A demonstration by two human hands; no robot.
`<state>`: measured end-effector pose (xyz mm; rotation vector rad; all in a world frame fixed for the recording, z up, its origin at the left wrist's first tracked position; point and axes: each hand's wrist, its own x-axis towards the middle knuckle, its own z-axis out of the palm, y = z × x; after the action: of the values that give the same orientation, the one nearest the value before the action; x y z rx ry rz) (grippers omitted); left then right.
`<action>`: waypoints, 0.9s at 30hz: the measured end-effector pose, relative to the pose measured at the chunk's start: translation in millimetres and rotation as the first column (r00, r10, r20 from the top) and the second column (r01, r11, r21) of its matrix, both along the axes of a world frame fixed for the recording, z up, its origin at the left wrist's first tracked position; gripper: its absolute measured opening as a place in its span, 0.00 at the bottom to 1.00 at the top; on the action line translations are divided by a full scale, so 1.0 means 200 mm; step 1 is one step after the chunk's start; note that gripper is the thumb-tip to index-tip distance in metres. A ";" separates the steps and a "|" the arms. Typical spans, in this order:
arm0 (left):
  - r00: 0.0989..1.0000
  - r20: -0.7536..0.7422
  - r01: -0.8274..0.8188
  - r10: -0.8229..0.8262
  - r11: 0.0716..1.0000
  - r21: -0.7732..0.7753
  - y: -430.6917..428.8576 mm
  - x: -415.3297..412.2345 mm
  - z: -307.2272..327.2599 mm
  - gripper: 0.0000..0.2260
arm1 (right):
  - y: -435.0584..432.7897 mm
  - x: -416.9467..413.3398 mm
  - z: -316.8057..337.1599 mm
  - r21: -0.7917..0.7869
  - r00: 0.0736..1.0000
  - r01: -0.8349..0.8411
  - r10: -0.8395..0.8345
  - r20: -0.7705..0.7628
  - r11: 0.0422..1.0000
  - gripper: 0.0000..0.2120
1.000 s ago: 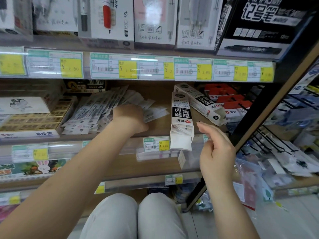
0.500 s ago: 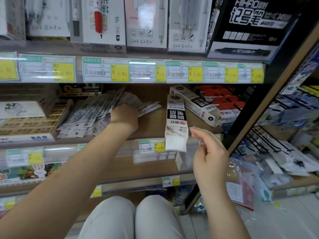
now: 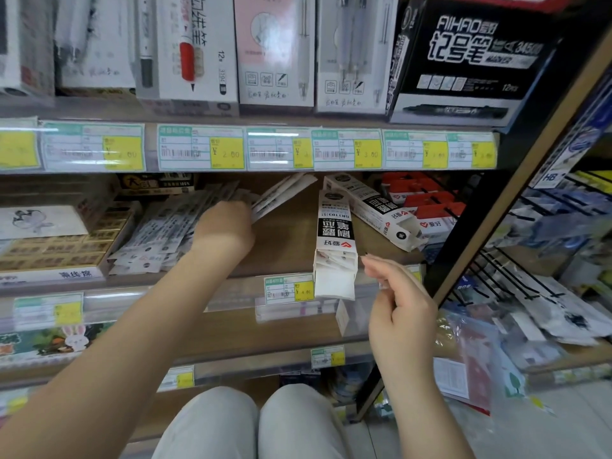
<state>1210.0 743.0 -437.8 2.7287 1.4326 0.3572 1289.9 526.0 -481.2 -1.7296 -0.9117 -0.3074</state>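
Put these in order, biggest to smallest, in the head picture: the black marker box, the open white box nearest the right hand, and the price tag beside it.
1. black marker box
2. open white box
3. price tag
The boxes may sit at different distances, so this is only how they look.

Pale grey trousers (image 3: 212,425) are worn, seen stretched smooth over both knees (image 3: 298,422), well below the left hand (image 3: 225,226) and right hand (image 3: 400,303). Both forearms (image 3: 132,326) are left bare back from the wrists.
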 end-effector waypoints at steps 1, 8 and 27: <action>1.000 0.018 0.019 -0.020 1.000 0.012 -0.02 -0.02 0.01 0.11 | 0.00 0.00 0.00 0.000 1.000 -0.001 0.001 -0.004 1.000 0.23; 0.961 0.143 0.209 -0.237 0.959 0.190 -0.17 -0.19 0.09 0.15 | 0.01 0.01 0.00 0.003 1.000 -0.004 0.004 -0.011 1.000 0.23; 0.735 0.536 0.562 -0.416 -0.070 -0.824 -0.25 -0.41 0.04 0.12 | -0.02 -0.09 0.12 0.303 0.379 -0.541 0.549 -0.745 0.784 0.14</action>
<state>1128.3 693.1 -429.7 1.6974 0.1592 -0.3931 1272.2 522.3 -456.9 -1.2061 -0.7010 0.8994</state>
